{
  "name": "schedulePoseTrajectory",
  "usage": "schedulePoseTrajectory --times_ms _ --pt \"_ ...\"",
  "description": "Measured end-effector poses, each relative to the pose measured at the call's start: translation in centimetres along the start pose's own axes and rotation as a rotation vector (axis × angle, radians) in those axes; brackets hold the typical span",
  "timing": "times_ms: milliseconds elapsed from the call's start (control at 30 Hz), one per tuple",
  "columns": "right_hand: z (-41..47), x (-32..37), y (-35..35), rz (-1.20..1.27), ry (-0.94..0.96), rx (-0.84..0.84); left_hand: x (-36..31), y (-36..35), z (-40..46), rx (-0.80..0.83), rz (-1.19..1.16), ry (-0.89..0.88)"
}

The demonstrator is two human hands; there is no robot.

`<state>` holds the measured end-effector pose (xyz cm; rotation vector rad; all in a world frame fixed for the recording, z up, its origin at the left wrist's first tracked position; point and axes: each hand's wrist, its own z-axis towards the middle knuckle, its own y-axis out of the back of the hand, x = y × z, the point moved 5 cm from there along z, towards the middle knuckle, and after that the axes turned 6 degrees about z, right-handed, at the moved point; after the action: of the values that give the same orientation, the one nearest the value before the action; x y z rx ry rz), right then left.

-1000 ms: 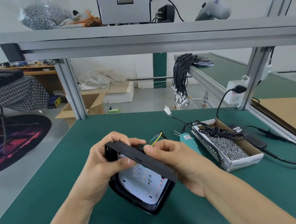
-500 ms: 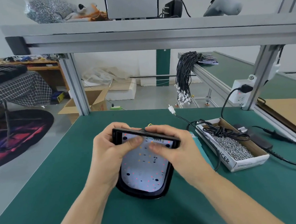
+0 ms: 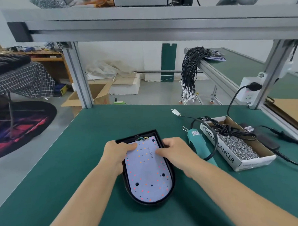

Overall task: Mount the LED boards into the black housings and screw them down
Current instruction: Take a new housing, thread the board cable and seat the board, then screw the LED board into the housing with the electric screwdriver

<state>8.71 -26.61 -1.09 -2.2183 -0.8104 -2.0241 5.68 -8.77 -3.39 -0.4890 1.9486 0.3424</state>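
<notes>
The left hand [image 3: 116, 154] gripped the left edge of the black, round-ended plastic housing [image 3: 172, 178], its thumb laid across the upper left corner of the white LED board [image 3: 148, 172] seated inside. The right hand [image 3: 176, 152] curled round the housing's right edge, its thumb pressed on the board's upper right part. The housing lay flat on the green desk [image 3: 61, 179], wires at its far end. Just right of it lay a teal electric screwdriver [image 3: 196, 141], beside an open cardboard box of silver screws [image 3: 237, 147].
</notes>
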Motion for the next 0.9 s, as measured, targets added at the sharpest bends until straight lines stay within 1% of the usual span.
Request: schedulePoseTrajectory --times_ms 67,133,200,300,333,400,500,567,667,800,867,900 --pt "0.3 0.2 0.1 -0.105 -0.011 -0.015 -0.2 -0.1 0.4 -0.022 0.1 -0.042" --pt "0.0 0.3 0.3 -0.201 0.017 0.004 -0.3 -0.3 0.2 -0.026 0.157 -0.088" --pt "-1.3 1.4 0.7 -0.304 0.111 -0.014 -0.1 -0.2 -0.1 -0.053 0.191 -0.142" --pt "-4.7 3.3 3.0 -0.315 0.298 -0.131 0.3 0.7 -0.2 -0.171 0.284 -0.199" --pt "-5.9 3.6 4.4 -0.346 0.325 -0.166 0.3 0.9 -0.2 -0.183 0.308 -0.212" --pt "-8.0 3.2 8.3 -0.474 0.261 -0.238 0.1 1.1 -0.3 -0.177 0.364 -0.235" --pt "-9.2 0.9 12.9 -0.647 0.037 -0.284 0.1 1.0 -0.7 -0.139 0.404 -0.225" --pt "-8.7 -0.8 13.4 -0.751 -0.047 -0.272 0.1 0.9 -1.1 -0.129 0.417 -0.223" --pt "-6.8 -2.4 11.7 -0.9 -0.071 -0.233 0.0 1.1 -1.4 -0.169 0.455 -0.273" --pt "-4.7 -2.6 9.8 -0.854 -0.074 -0.217 -0.2 1.7 -2.0 -0.209 0.55 -0.335" --pt "-4.0 -2.9 10.0 -0.805 -0.156 -0.182 -0.5 1.6 -2.7 -0.231 0.617 -0.385" --pt "-3.8 -3.1 10.3 -0.726 -0.209 -0.163 -0.8 1.4 -3.1 -0.237 0.643 -0.421"
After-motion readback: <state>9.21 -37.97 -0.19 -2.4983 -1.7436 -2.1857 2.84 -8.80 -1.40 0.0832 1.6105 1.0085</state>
